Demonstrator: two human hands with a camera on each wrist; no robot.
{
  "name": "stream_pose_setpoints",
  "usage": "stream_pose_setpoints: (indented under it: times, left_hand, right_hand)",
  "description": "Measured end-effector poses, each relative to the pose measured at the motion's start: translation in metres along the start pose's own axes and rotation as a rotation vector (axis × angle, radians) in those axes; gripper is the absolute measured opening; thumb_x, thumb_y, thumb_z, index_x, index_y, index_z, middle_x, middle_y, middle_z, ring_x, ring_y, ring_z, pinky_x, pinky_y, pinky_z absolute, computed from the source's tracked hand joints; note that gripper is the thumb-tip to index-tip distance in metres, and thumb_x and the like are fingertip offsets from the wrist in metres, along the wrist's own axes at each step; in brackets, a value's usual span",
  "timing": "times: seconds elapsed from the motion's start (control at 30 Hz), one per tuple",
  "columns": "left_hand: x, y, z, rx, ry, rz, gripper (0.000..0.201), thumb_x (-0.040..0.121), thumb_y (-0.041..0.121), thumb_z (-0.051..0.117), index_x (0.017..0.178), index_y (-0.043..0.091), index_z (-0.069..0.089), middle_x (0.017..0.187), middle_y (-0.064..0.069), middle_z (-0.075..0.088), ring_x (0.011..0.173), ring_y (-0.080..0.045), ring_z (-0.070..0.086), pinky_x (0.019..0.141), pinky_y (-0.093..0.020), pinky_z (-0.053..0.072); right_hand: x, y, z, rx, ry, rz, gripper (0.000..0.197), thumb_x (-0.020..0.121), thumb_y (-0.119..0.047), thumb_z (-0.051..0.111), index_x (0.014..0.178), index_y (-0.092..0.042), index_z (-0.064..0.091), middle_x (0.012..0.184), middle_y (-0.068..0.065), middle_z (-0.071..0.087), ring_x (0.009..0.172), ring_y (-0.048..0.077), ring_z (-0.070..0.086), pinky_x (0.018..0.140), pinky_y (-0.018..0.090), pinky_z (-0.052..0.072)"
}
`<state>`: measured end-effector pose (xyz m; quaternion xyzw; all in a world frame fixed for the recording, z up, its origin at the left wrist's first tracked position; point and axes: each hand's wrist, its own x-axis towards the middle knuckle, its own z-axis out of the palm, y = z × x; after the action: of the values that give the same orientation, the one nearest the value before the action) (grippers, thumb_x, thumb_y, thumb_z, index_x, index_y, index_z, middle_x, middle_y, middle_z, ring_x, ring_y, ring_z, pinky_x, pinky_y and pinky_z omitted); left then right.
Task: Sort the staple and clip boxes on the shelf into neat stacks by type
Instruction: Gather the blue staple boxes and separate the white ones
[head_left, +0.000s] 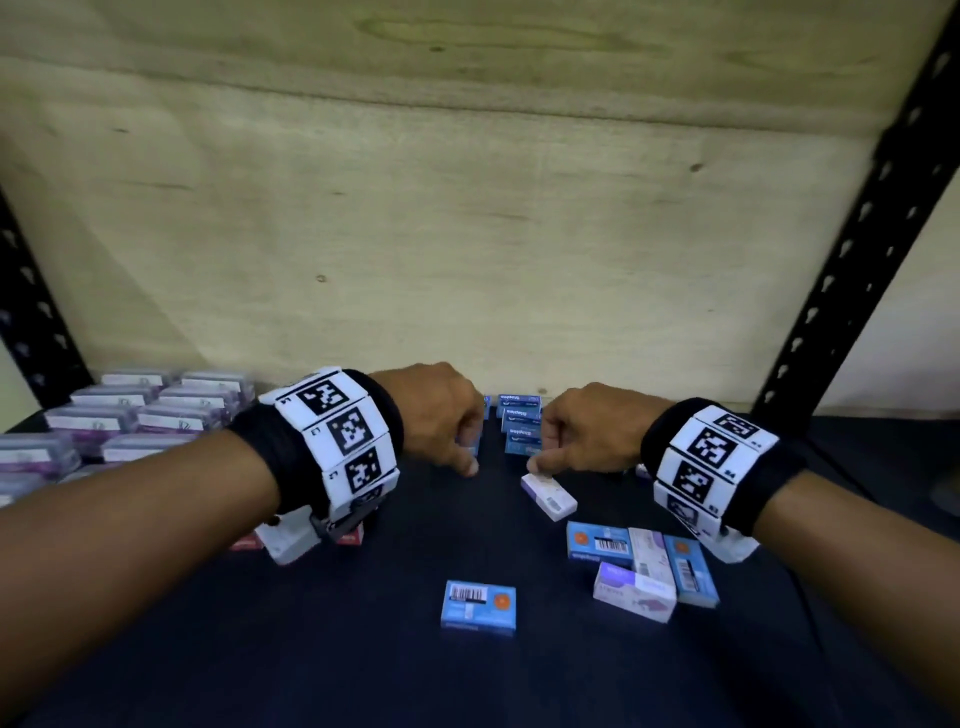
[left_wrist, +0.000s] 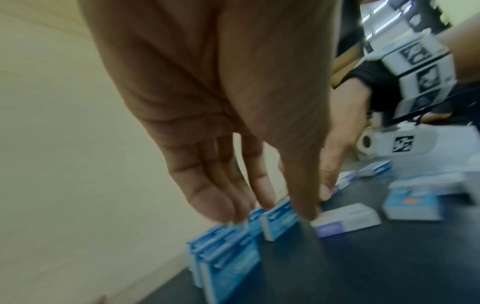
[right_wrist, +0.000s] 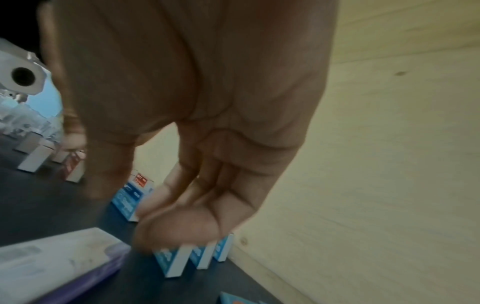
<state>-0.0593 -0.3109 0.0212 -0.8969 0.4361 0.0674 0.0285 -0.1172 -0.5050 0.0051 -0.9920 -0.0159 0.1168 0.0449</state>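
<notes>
Blue staple boxes (head_left: 522, 426) stand on edge in a row by the back wall, between my hands. My left hand (head_left: 470, 457) points its fingers down and pinches one blue box (left_wrist: 279, 220) between thumb and fingers; more of them (left_wrist: 226, 261) stand just in front. My right hand (head_left: 540, 452) hovers with curled fingers (right_wrist: 182, 222) over the row's tops (right_wrist: 171, 259) and holds nothing I can see. Its thumb tip touches the end of a white and purple clip box (head_left: 548, 493), which lies flat on the dark shelf (head_left: 363, 649).
Clear cases with purple labels (head_left: 130, 421) fill the left. Red boxes (head_left: 244, 543) lie under my left wrist. One blue box (head_left: 479, 608) lies flat at the centre front, and mixed blue and white boxes (head_left: 644, 566) lie right. Plywood wall (head_left: 415, 234) behind, black upright (head_left: 857, 234) right.
</notes>
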Motion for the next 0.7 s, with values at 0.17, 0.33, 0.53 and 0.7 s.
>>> stream_pose_setpoints:
  times: [0.17,0.33,0.53,0.7]
  left_hand:
    - [-0.027,0.025,0.021,-0.116,-0.206,0.081,0.042,0.071,0.06,0.073,0.097,0.027,0.068,0.085,0.014,0.062,0.082,-0.006,0.057,0.062,-0.017,0.041]
    - [-0.043,0.033,0.032,-0.145,-0.286,0.071,0.052,0.061,0.069,0.074,0.098,0.034,0.065,0.101,0.014,0.061,0.092,-0.007,0.056,0.075,-0.024,0.046]
    - [-0.048,0.038,0.036,-0.078,-0.227,0.092,0.045,0.062,0.064,0.077,0.093,0.034,0.066,0.09,0.015,0.062,0.084,-0.006,0.057,0.077,-0.029,0.051]
    - [-0.05,0.036,0.037,-0.048,-0.122,0.119,0.043,0.066,0.063,0.075,0.093,0.029,0.068,0.071,0.016,0.056,0.066,0.001,0.049,0.067,-0.022,0.044]
  right_hand:
    - [-0.007,-0.008,0.008,-0.115,-0.148,0.088,0.065,0.073,-0.076,0.061,0.093,-0.016,0.072,0.092,0.002,0.072,0.089,0.021,0.067,0.078,0.034,0.051]
    - [-0.004,-0.014,0.013,-0.191,-0.173,0.137,0.057,0.07,-0.073,0.067,0.077,-0.017,0.067,0.077,-0.001,0.061,0.073,0.02,0.056,0.069,0.033,0.047]
    - [-0.004,-0.012,0.014,-0.187,-0.123,0.145,0.044,0.078,-0.053,0.072,0.086,-0.01,0.07,0.087,0.005,0.07,0.075,0.022,0.059,0.073,0.033,0.051]
    - [-0.029,0.012,-0.005,-0.184,-0.055,0.182,0.04,0.077,-0.05,0.076,0.101,-0.018,0.071,0.099,0.001,0.069,0.092,0.022,0.062,0.081,0.033,0.051]
